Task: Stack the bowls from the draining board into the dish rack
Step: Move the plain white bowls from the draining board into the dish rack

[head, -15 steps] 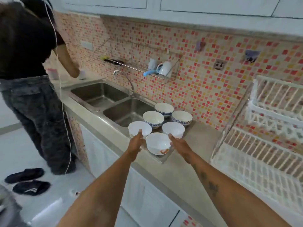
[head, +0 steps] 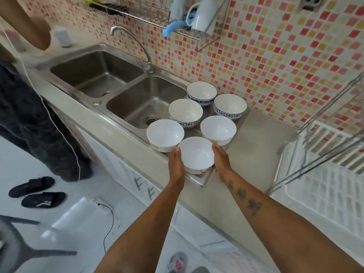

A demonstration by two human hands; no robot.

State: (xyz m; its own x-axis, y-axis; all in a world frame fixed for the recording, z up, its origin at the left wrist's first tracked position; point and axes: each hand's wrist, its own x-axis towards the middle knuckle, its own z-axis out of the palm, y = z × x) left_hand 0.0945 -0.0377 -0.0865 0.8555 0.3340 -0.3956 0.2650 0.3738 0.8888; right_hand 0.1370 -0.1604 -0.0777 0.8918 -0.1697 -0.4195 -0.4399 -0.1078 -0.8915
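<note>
Several white bowls stand on the steel draining board right of the sink. The nearest bowl is plain white with a red pattern at its foot. My left hand presses on its left side and my right hand on its right side, so both hands clasp it. Behind it stand two plain white bowls and three blue-patterned bowls. The white dish rack is on the counter at the right.
A double steel sink with a curved tap lies to the left. Another person stands at the far left by the counter. A wall rack holds a white mug. Sandals and a cable lie on the floor.
The view has moved closer and tilted down over the bowls. My hands have closed in from the rim area onto both sides of the nearest bowl.
</note>
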